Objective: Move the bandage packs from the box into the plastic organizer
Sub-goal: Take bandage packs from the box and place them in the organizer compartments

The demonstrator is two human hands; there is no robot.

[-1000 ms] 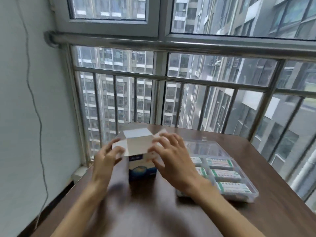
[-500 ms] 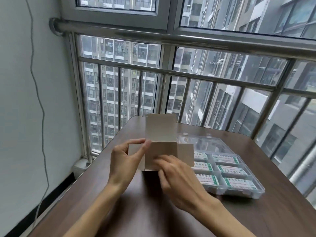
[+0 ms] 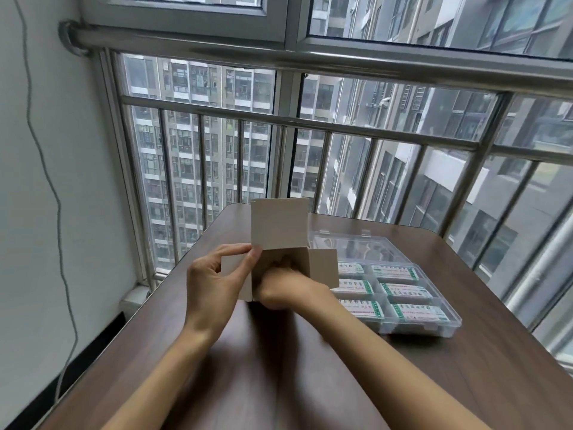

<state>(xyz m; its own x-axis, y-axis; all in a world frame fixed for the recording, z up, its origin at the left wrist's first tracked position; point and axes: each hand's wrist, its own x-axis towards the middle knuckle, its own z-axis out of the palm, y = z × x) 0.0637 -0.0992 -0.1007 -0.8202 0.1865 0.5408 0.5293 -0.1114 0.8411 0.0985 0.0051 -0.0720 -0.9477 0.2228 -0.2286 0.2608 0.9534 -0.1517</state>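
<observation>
A small cardboard box is tipped with its open mouth toward me, all flaps spread. My left hand grips the box at its left flap, thumb and fingers pinching the cardboard. My right hand reaches into the opening; its fingers are hidden inside, so what they hold cannot be seen. To the right lies a clear plastic organizer with its lid open toward the window. Several bandage packs with green and white labels fill its compartments.
Everything sits on a dark brown wooden table pushed against a metal window railing. A white wall with a hanging cable is on the left. The table's right edge runs just past the organizer.
The box has been tipped from upright toward me and its flaps opened. My right hand has gone from the box's top into the opening. My left hand now pinches the left flap.
</observation>
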